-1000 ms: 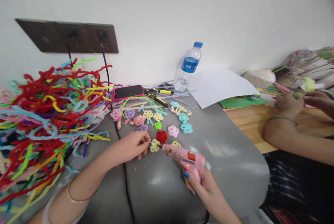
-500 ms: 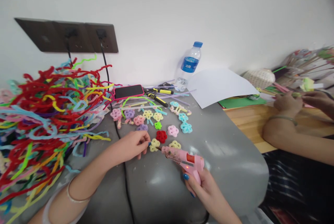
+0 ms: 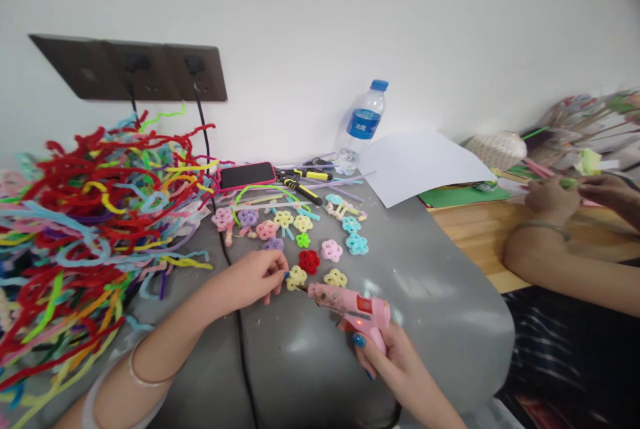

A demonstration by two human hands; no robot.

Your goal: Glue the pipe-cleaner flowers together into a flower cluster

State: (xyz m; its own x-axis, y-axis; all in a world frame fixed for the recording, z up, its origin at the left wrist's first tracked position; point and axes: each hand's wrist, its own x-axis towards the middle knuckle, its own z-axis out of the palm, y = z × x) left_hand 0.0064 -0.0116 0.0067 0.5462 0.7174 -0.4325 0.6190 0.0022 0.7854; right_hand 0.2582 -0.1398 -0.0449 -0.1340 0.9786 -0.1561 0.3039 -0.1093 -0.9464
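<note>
Pink glue gun point(image 3: 345, 302) at yellow flower point(image 3: 297, 277)

Pale, fuzzy and looped into petals, the flower lies on a glossy gray tabletop point(image 3: 440, 309), the left hand point(image 3: 257, 279) touching its edge; whether the fingers pinch it, I cannot tell. The right hand point(image 3: 393, 355) grips the gun, nozzle at the petals. A red flower point(image 3: 309, 262) sits just beside; pipe cleaners point(image 3: 75, 192) heap at left, a bottle point(image 3: 364, 123) before the white wall point(image 3: 280, 15).

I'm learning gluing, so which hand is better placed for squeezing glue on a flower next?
Probably the right hand: it holds the pink glue gun, whose tip points at a yellow flower. The left hand seems to touch that flower's other side.
</note>
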